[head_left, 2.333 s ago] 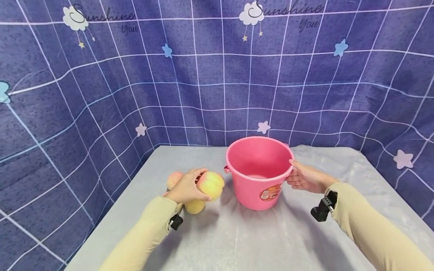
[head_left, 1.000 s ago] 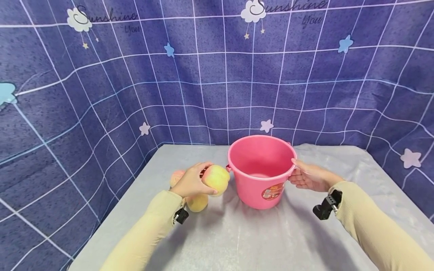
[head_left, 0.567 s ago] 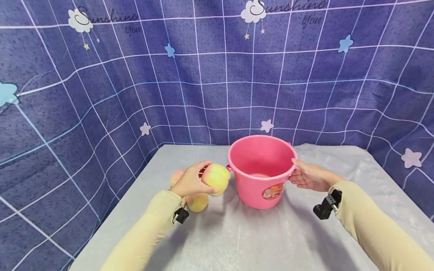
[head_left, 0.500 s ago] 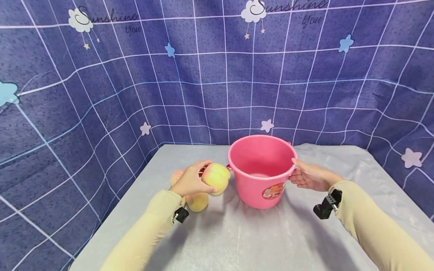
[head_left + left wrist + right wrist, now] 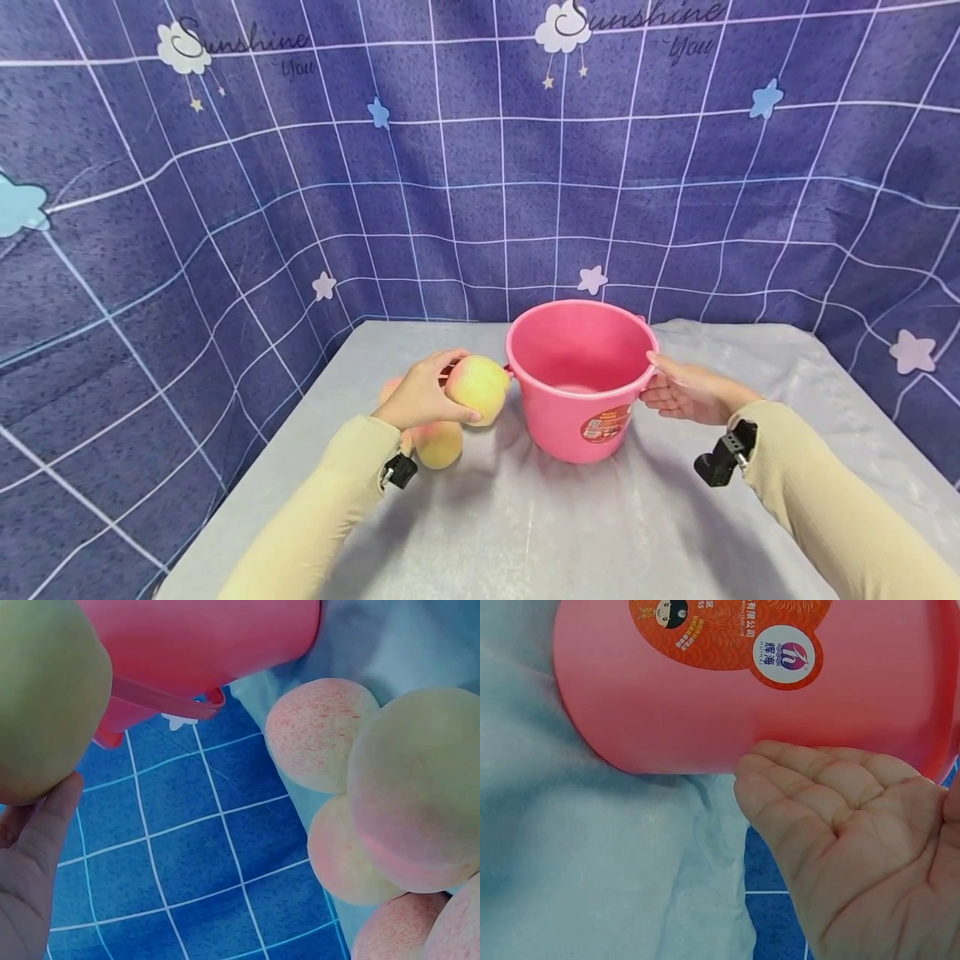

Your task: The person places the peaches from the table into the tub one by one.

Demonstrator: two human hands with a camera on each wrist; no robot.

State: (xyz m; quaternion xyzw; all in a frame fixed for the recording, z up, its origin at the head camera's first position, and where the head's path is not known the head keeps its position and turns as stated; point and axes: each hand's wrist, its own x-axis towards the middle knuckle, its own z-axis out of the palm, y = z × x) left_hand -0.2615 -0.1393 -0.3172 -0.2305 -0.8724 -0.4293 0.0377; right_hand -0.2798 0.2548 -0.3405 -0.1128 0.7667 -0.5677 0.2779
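Both hands (image 5: 418, 398) (image 5: 688, 395) grip, left peach (image 5: 480, 388), right bucket (image 5: 570, 423); left-wrist view shows peaches (image 5: 319, 735) head misses.

The left hand (image 5: 422, 395) grips a peach (image 5: 480, 388) beside a pink bucket (image 5: 558, 421), whose rim the right hand (image 5: 688, 392) holds; more peaches (image 5: 440, 447) lie on the grey tabletop (image 5: 540, 533).

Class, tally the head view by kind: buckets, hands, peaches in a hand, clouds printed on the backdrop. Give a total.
Pink bucket: 1
Hands (left hand, right hand): 2
Held peach: 1
Clouds (left cloud, right cloud): 2
Total: 6
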